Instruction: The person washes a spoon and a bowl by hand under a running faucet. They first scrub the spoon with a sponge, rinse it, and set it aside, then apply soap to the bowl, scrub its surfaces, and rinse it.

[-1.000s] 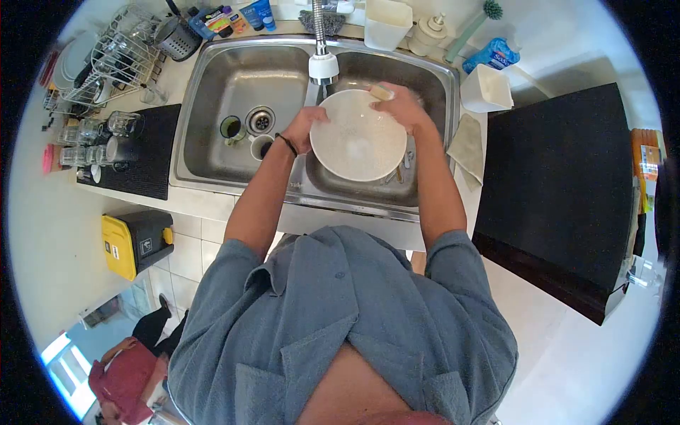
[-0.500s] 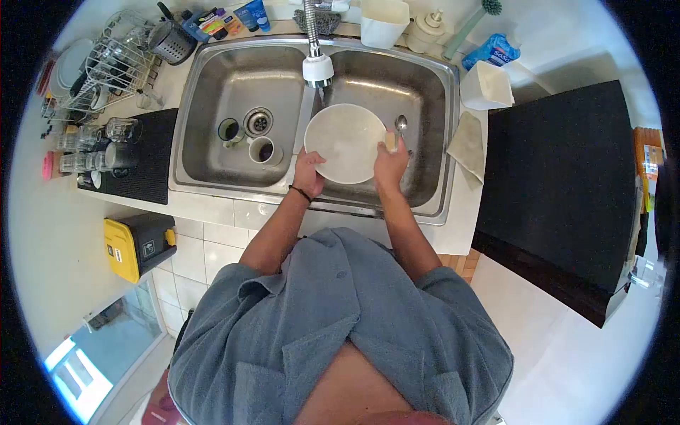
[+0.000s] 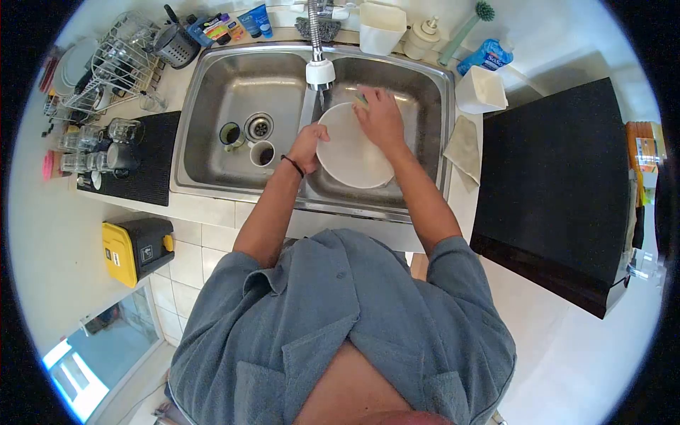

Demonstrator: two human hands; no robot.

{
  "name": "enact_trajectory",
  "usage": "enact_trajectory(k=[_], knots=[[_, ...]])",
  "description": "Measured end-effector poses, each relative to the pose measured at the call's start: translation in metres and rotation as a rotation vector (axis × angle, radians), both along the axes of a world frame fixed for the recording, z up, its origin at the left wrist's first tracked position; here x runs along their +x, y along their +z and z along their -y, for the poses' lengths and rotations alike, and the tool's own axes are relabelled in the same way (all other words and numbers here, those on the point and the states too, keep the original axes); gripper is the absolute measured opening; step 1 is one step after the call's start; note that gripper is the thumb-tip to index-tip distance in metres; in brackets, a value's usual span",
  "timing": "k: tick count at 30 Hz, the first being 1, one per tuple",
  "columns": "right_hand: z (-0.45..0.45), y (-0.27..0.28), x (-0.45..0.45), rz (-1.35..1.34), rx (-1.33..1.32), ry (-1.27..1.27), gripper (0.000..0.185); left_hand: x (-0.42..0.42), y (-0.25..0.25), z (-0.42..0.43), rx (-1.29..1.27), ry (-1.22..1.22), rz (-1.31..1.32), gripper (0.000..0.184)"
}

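Over the right basin of the steel sink (image 3: 273, 190), my left hand (image 3: 309, 147) grips the left edge of a large white plate or shallow bowl (image 3: 353, 154). A dark band circles that wrist. My right hand (image 3: 380, 117) lies at the far right edge of the white dish, its fingers closed on a small yellow-green sponge (image 3: 361, 99). The tap head (image 3: 320, 73) hangs just beyond the dish, with water below it. In the left basin stand a white mug (image 3: 262, 153) and a green-tinted cup (image 3: 231, 134) beside the drain (image 3: 259, 127).
Glasses stand on a black mat (image 3: 152, 156) at the left, below a dish rack (image 3: 117, 67). Behind the sink are a white container (image 3: 382, 28) and a soap dispenser (image 3: 423, 37). A cloth (image 3: 464, 152) lies right of the sink, near a large black surface (image 3: 545, 184).
My right hand has moved with the sponge from the dish's right side up to its far edge. The dish has shifted slightly right. The person in red at the lower left has left the view.
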State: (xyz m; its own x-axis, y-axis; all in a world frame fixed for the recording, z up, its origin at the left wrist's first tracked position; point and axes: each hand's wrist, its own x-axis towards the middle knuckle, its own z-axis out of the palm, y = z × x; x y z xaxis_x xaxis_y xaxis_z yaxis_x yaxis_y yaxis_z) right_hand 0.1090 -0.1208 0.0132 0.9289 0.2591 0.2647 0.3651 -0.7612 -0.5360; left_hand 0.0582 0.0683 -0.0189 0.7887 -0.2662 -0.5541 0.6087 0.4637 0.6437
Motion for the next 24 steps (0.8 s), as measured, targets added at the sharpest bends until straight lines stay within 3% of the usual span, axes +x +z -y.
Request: enact_trajectory(k=[1, 4, 7, 9, 12, 15, 16, 19, 22, 24], knots=[[0.000, 0.000, -0.003, 0.021, 0.034, -0.035, 0.044, 0.001, 0.003, 0.005, -0.016, 0.018, -0.022, 0.047], [0.000, -0.010, -0.008, 0.050, 0.176, -0.168, 0.049, -0.002, 0.021, 0.020, 0.411, -0.001, 0.291, 0.049], [0.001, -0.034, -0.012, -0.012, 0.331, -0.328, 0.052, -0.010, 0.040, 0.034, 1.086, -0.108, 0.513, 0.052], [0.002, -0.039, -0.018, -0.088, 0.336, -0.363, 0.054, -0.010, 0.027, 0.034, 1.000, -0.007, 0.570, 0.054], [-0.008, -0.045, -0.022, 0.059, 0.194, -0.338, 0.055, -0.013, 0.010, 0.036, 0.862, -0.003, 0.561, 0.056], [-0.026, -0.047, -0.025, 0.177, 0.231, -0.203, 0.057, -0.011, -0.011, 0.039, 0.785, 0.030, 0.663, 0.059], [-0.025, -0.044, -0.029, 0.130, 0.249, -0.096, 0.055, -0.010, -0.017, 0.040, 0.766, 0.062, 0.722, 0.060], [-0.019, -0.042, -0.051, -0.031, 0.232, 0.269, 0.057, -0.011, -0.004, 0.032, 0.317, 0.146, 0.460, 0.067], [0.011, -0.040, -0.074, -0.192, -0.059, 0.414, 0.062, -0.007, -0.009, 0.016, 0.269, 0.135, 0.498, 0.071], [0.019, -0.040, -0.072, -0.064, -0.157, 0.127, 0.059, -0.010, 0.002, 0.016, 0.353, 0.075, 0.493, 0.071]])
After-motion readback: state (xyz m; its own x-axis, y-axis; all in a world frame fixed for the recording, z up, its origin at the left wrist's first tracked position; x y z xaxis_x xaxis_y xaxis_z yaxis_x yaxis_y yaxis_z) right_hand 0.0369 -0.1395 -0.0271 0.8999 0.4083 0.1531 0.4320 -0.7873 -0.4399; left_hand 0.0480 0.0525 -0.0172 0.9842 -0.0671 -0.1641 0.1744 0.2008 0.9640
